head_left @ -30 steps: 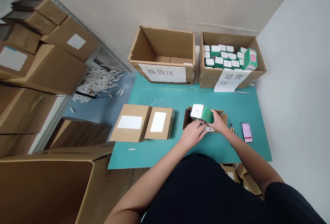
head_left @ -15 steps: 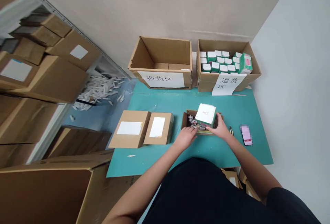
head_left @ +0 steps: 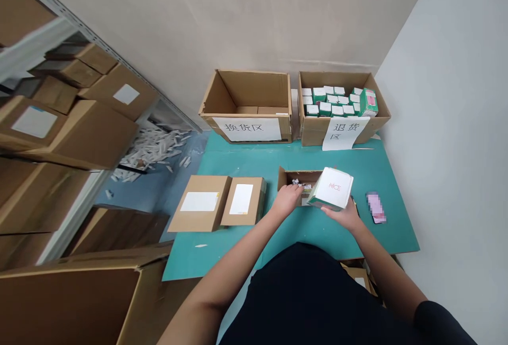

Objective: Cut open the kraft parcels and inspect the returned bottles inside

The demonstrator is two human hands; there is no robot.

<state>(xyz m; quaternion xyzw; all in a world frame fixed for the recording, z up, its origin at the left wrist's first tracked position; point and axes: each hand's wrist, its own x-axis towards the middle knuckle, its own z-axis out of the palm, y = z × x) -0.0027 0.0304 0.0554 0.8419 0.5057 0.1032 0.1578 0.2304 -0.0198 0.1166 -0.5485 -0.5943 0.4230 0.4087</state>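
Note:
My right hand [head_left: 344, 215] holds a small white and green product box [head_left: 332, 189] from below, lifted just above and to the right of a small open cardboard box [head_left: 293, 175] on the teal mat [head_left: 254, 162]. My left hand [head_left: 286, 198] rests on the front left edge of that open box, with its fingers curled over the rim and reaching inside. Crumpled paper scraps lie in the open box.
Two closed cartons with white labels [head_left: 200, 209] [head_left: 244, 200] lie left of the open box. At the back stand a large nearly bare carton [head_left: 248, 102] and a carton of green and white boxes [head_left: 341, 107]. A phone [head_left: 375, 208] lies right. Stacked cartons fill the left.
My right hand has lifted the product box out of the small open box and carried it to the right. My left hand stays at the box's front edge.

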